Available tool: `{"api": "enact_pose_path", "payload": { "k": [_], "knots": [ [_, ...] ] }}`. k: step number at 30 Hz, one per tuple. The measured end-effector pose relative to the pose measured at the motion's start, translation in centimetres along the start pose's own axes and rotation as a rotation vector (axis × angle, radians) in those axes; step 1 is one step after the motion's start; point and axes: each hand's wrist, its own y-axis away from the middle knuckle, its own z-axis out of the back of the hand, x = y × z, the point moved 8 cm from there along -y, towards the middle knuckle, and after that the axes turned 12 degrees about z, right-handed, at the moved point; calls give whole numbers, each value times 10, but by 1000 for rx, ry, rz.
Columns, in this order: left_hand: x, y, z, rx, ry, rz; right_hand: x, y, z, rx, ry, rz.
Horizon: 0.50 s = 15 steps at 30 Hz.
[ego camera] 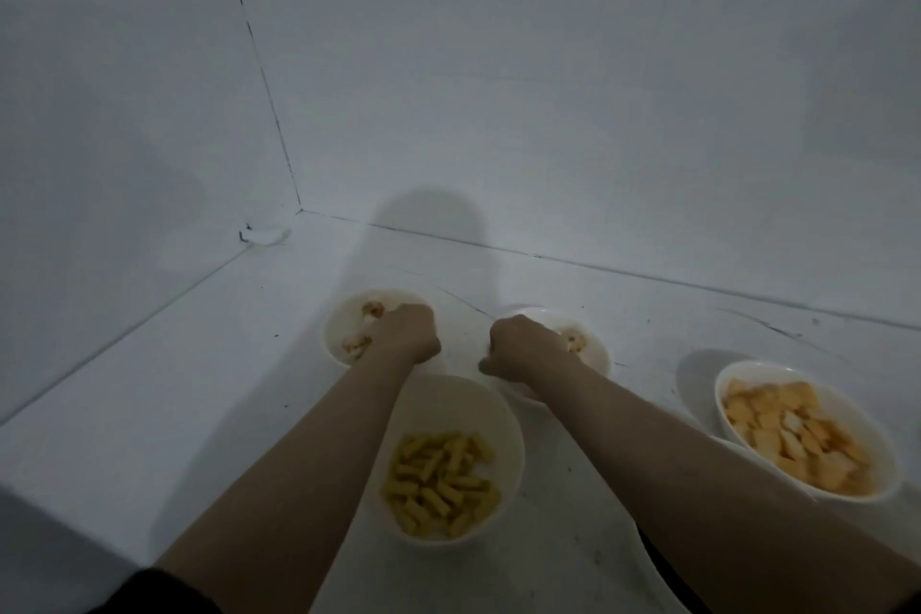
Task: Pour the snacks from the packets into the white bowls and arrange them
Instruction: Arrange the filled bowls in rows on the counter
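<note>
Several white bowls stand on a white surface. My left hand (pixel 406 332) grips the near rim of the far left bowl (pixel 339 332), which holds a few pale snack pieces. My right hand (pixel 523 347) grips the left rim of the far middle bowl (pixel 595 354), whose contents are mostly hidden by the hand. Between my forearms, nearer to me, sits a bowl (pixel 498 419) of short yellow sticks. At the right is a bowl (pixel 879 454) of orange square crackers. No packets are in view.
White walls close the surface at the back and the left, meeting in a corner (pixel 300 209). A small white lump (pixel 264 235) lies near that corner. The table's front edge (pixel 643 543) curves at the lower right, with dark floor beyond.
</note>
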Motion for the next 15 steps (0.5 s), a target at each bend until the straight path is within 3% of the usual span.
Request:
{"api": "enact_pose_path", "payload": {
  "k": [7, 15],
  "knots": [
    [-65, -26, -5, -88, 13, -170, -58, 3, 19, -94, 211, -210],
    [-156, -44, -16, -93, 110, -275, -149, 29, 26, -162, 186, -389]
  ]
}}
